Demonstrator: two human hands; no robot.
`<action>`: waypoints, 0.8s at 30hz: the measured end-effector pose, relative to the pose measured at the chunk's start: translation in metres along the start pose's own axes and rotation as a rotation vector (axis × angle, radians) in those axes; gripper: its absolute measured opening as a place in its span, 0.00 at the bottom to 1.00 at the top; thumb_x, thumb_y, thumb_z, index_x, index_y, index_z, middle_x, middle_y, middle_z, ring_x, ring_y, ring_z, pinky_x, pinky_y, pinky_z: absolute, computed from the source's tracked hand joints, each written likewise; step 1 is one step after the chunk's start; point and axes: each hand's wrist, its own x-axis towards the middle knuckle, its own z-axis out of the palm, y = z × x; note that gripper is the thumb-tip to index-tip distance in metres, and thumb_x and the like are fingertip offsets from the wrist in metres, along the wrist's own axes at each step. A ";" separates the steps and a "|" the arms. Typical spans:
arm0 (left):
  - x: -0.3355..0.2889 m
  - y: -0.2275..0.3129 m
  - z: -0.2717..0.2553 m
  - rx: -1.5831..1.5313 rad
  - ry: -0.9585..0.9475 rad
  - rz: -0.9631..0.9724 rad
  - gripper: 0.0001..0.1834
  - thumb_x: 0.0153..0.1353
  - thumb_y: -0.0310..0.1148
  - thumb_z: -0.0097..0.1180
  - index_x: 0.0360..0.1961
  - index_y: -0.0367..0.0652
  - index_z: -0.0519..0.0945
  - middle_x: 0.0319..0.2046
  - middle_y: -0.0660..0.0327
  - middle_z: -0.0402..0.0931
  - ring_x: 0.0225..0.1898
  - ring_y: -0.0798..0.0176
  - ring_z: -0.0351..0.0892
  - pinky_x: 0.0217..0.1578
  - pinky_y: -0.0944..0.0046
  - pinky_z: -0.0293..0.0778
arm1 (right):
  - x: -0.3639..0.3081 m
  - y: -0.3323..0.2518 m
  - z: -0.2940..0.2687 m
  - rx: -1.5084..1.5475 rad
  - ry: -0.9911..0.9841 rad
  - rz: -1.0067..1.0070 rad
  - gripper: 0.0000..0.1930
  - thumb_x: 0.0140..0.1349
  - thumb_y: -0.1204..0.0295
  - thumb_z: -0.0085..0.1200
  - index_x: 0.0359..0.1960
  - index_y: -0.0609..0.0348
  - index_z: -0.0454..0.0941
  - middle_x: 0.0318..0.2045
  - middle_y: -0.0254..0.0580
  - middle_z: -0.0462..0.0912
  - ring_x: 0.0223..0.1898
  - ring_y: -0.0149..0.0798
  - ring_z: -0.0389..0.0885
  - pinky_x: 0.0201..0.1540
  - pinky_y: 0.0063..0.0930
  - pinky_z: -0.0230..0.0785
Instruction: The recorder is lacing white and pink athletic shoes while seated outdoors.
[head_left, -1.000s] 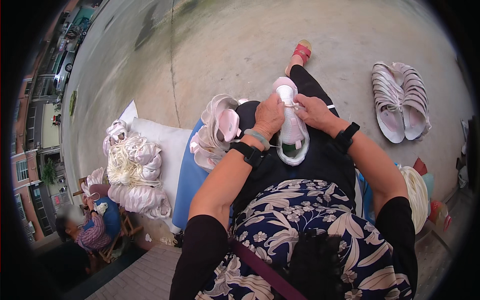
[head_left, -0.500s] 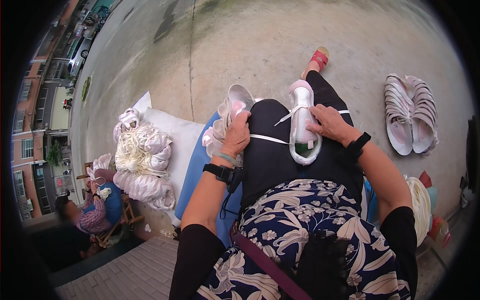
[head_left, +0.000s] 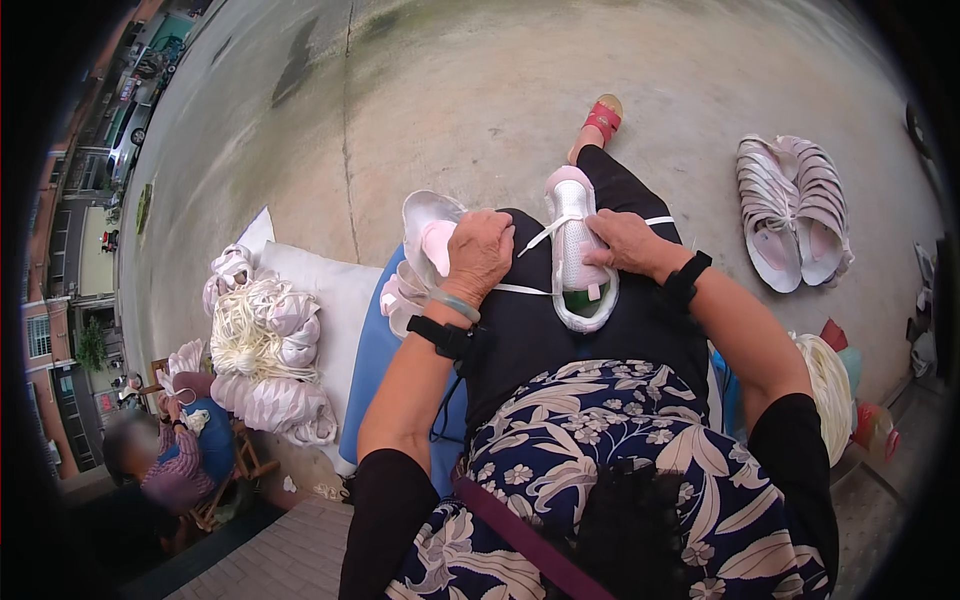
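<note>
A white mesh shoe upper (head_left: pixel 574 245) with a pink toe lies along my thigh, toe pointing away from me. A white lace (head_left: pixel 545 235) crosses it near the toe, one end sticking out to the left. My right hand (head_left: pixel 625 243) grips the upper's right side, thumb on the mesh and fingers around the outer edge. Bent downward, my left hand (head_left: pixel 481 252) is over my left thigh, its fingertips hidden; whatever it holds cannot be made out. Just left of it, another white upper (head_left: pixel 420 212) with a pink tongue tilts above a few stacked ones.
Bundled uppers (head_left: pixel 275 395) and cream laces (head_left: pixel 250 325) rest on a white sheet (head_left: pixel 340 290) at left. Two nested rows of uppers (head_left: pixel 797 215) lie on the concrete at right, near a hank of cream laces (head_left: pixel 825 390). Another person (head_left: pixel 185 455) sits at far left.
My left hand has moved right, off the stacked uppers and over my thigh; the top upper beside it has tipped left. My right hand keeps its hold. The whole view has shifted slightly.
</note>
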 end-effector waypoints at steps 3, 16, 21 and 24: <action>0.018 0.031 0.011 0.028 -0.180 0.127 0.10 0.46 0.27 0.51 0.32 0.42 0.75 0.24 0.55 0.74 0.32 0.51 0.72 0.33 0.55 0.67 | -0.002 0.000 -0.003 0.036 0.001 0.044 0.19 0.48 0.59 0.57 0.33 0.63 0.70 0.32 0.54 0.74 0.37 0.53 0.74 0.40 0.40 0.67; 0.033 0.036 0.038 0.161 -0.354 0.146 0.10 0.49 0.26 0.47 0.35 0.42 0.70 0.20 0.52 0.72 0.25 0.47 0.74 0.26 0.51 0.69 | -0.014 0.033 -0.022 -0.157 0.125 0.069 0.05 0.53 0.70 0.48 0.23 0.57 0.72 0.24 0.43 0.76 0.30 0.48 0.76 0.32 0.39 0.67; 0.037 0.036 0.034 0.083 -0.395 0.006 0.08 0.50 0.26 0.45 0.33 0.44 0.70 0.21 0.49 0.73 0.27 0.44 0.74 0.27 0.50 0.70 | -0.030 0.052 -0.028 -0.140 0.258 0.110 0.07 0.54 0.68 0.49 0.24 0.56 0.71 0.23 0.43 0.76 0.29 0.50 0.75 0.32 0.41 0.66; 0.039 0.025 0.029 0.147 -0.575 -0.066 0.06 0.51 0.28 0.43 0.31 0.44 0.70 0.22 0.48 0.74 0.28 0.44 0.75 0.28 0.48 0.69 | -0.041 0.064 -0.030 -0.159 0.251 0.165 0.07 0.55 0.68 0.48 0.24 0.56 0.71 0.22 0.44 0.75 0.29 0.51 0.74 0.32 0.42 0.65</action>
